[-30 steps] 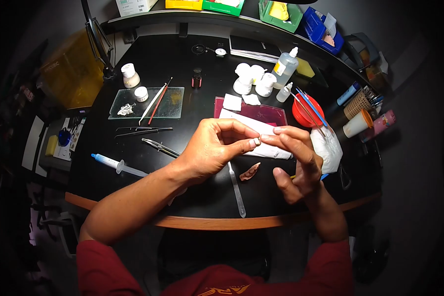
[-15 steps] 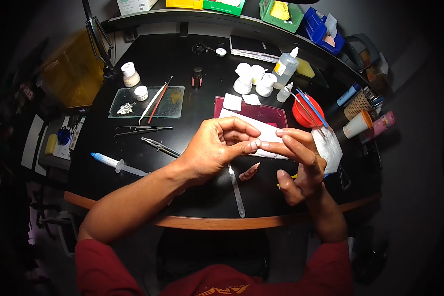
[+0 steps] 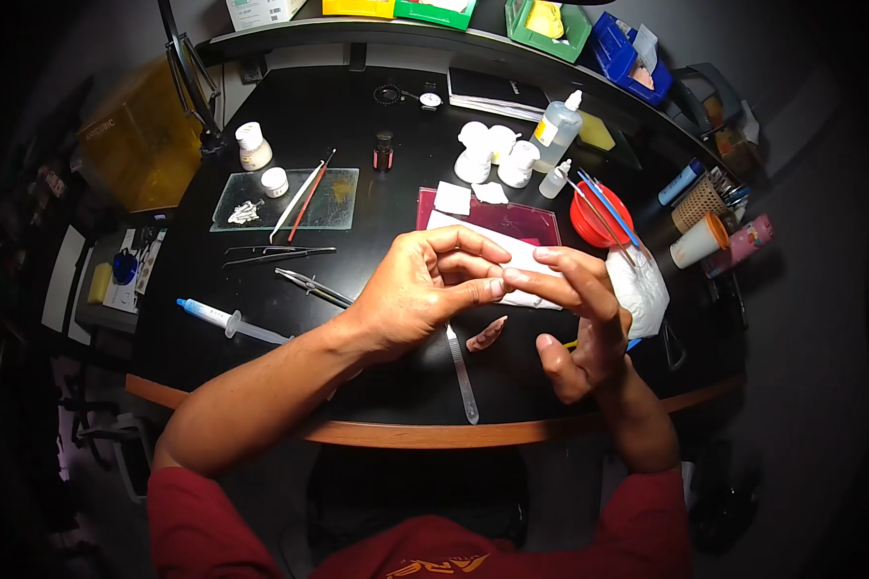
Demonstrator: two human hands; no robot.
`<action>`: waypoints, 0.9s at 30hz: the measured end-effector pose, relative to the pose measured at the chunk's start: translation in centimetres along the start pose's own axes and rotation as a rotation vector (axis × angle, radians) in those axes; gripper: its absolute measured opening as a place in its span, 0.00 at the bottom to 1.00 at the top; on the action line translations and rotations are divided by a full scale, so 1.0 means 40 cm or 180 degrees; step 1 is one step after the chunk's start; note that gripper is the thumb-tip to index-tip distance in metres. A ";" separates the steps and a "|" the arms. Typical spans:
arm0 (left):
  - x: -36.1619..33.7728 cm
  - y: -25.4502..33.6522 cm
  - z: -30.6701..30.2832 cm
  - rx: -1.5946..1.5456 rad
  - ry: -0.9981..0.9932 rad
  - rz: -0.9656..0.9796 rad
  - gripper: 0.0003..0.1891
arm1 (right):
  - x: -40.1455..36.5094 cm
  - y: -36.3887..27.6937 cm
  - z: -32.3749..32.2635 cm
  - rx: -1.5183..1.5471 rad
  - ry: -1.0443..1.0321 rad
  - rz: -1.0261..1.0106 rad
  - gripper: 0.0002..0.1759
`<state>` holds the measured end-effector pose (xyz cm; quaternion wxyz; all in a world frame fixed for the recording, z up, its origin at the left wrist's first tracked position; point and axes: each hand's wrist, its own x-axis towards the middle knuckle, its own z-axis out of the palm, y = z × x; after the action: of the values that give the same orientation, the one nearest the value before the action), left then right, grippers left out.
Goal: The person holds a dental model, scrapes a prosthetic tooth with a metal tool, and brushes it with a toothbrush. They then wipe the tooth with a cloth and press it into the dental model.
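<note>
My left hand (image 3: pixel 420 285) is closed above the desk's front half, with thumb and fingertips pinched together; whatever lies between them is too small or hidden to make out. Facing it, my right hand (image 3: pixel 584 304) has its fingers stretched out and its thumb apart. Its index fingertip meets the left thumb tip. Below the hands lie a scalpel handle (image 3: pixel 462 376) and a curved pinkish piece with tooth-like shapes (image 3: pixel 488 334). A folded white tissue (image 3: pixel 444 223) shows behind the fingers, over a dark red plate (image 3: pixel 541 221). Something yellow is partly hidden by the right hand.
Left are a syringe (image 3: pixel 232 321), tweezers (image 3: pixel 280 254), a plier-like tool (image 3: pixel 314 287) and a glass slab (image 3: pixel 227 217) with a small jar (image 3: pixel 274 182). Rightward stand a red bowl (image 3: pixel 589 232) with brushes, a crumpled white tissue (image 3: pixel 640 294), white bottles (image 3: pixel 518 165) and a cup (image 3: pixel 695 241).
My right fingers have shifted slightly to the left, and the index fingertip sits a little higher against the left thumb. The left hand keeps its pinch. Things on the desk have not moved.
</note>
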<state>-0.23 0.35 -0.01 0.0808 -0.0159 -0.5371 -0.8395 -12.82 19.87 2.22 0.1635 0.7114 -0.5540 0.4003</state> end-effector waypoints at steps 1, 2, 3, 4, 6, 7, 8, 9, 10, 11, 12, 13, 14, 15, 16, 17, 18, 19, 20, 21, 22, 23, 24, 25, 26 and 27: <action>0.002 -0.005 -0.004 -0.0101 -0.0014 -0.0009 0.18 | 0.001 -0.001 0.002 -0.0007 -0.0047 -0.0052 0.41; 0.002 -0.003 -0.005 -0.0208 -0.0015 -0.0024 0.18 | 0.006 -0.004 0.002 -0.0032 -0.0021 -0.0028 0.40; 0.002 0.001 -0.006 -0.0190 0.0003 -0.0056 0.20 | 0.005 -0.001 0.000 -0.0106 -0.0033 0.0024 0.40; 0.004 0.004 -0.009 -0.0258 -0.0034 -0.0017 0.20 | -0.002 0.003 0.000 -0.0169 -0.0008 0.0072 0.40; 0.003 0.006 -0.020 -0.0242 -0.0091 0.0004 0.21 | -0.009 0.006 0.006 -0.0077 0.0059 0.0099 0.41; 0.008 0.011 -0.029 -0.0130 -0.0164 0.0024 0.22 | 0.000 -0.003 0.011 -0.0076 0.0058 0.0051 0.41; 0.010 0.015 -0.035 -0.0131 -0.0267 0.0000 0.22 | 0.007 -0.013 0.012 -0.0159 -0.0103 0.0032 0.41; 0.014 0.007 -0.042 -0.0056 -0.0318 0.0035 0.22 | 0.008 -0.019 0.014 -0.0260 -0.0261 0.0004 0.41; 0.016 0.004 -0.049 -0.0092 -0.0308 0.0025 0.22 | 0.002 -0.020 0.020 -0.0263 -0.0230 0.0069 0.40; 0.016 0.010 -0.049 -0.0122 -0.0320 0.0027 0.22 | -0.001 -0.020 0.024 -0.0289 -0.0194 0.0128 0.40; 0.013 0.022 -0.047 -0.0119 -0.0288 0.0011 0.21 | -0.004 -0.017 0.025 -0.0306 -0.0147 0.0131 0.40; 0.010 0.029 -0.051 -0.0064 -0.0249 0.0053 0.21 | -0.002 -0.023 0.018 -0.0316 -0.0159 0.0217 0.41; 0.011 0.035 -0.054 -0.0010 -0.0230 0.0098 0.21 | -0.005 -0.020 0.015 -0.0294 -0.0102 0.0264 0.42; 0.013 0.041 -0.055 0.0040 -0.0224 0.0143 0.21 | -0.009 -0.017 0.013 -0.0283 -0.0045 0.0317 0.42; 0.012 0.048 -0.056 0.0045 -0.0192 0.0099 0.21 | -0.010 -0.015 0.018 -0.0192 0.0054 0.0304 0.43; 0.011 0.046 -0.057 0.0078 -0.0212 0.0102 0.21 | -0.008 -0.013 0.030 -0.0105 0.0153 0.0294 0.43; 0.013 0.043 -0.057 0.0113 -0.0240 0.0108 0.21 | -0.007 -0.014 0.034 -0.0027 0.0255 0.0281 0.43; 0.016 0.041 -0.056 0.0156 -0.0283 0.0123 0.21 | -0.005 -0.022 0.024 -0.0116 0.0084 0.0316 0.43; 0.015 0.037 -0.056 0.0165 -0.0367 0.0132 0.21 | -0.008 -0.020 0.026 -0.0046 0.0017 0.0216 0.43; 0.020 0.029 -0.056 0.0288 -0.0393 0.0165 0.21 | -0.013 -0.015 0.031 0.0002 -0.0045 0.0116 0.43; 0.020 0.025 -0.055 0.0303 -0.0373 0.0136 0.21 | -0.015 -0.012 0.032 -0.0020 -0.0068 0.0049 0.43; 0.016 0.026 -0.051 0.0315 -0.0350 0.0103 0.21 | -0.020 -0.009 0.030 0.0001 0.0028 0.0122 0.43; 0.012 0.035 -0.043 0.0271 -0.0317 -0.0016 0.21 | -0.016 -0.010 0.022 0.0013 0.0048 0.0141 0.43; 0.010 0.037 -0.041 0.0311 -0.0300 -0.0021 0.21 | -0.012 -0.011 0.015 0.0041 0.0068 0.0152 0.43; 0.010 0.038 -0.038 0.0281 -0.0325 -0.0052 0.21 | -0.008 -0.013 0.010 -0.0020 0.0102 0.0169 0.43; 0.009 0.040 -0.036 0.0252 -0.0337 -0.0085 0.21 | -0.005 -0.015 0.008 -0.0068 0.0135 0.0182 0.43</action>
<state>-0.24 -1.65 0.85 0.0417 -0.0499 -0.5736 -0.8165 -12.18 20.00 1.99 0.1713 0.6848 -0.5748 0.4139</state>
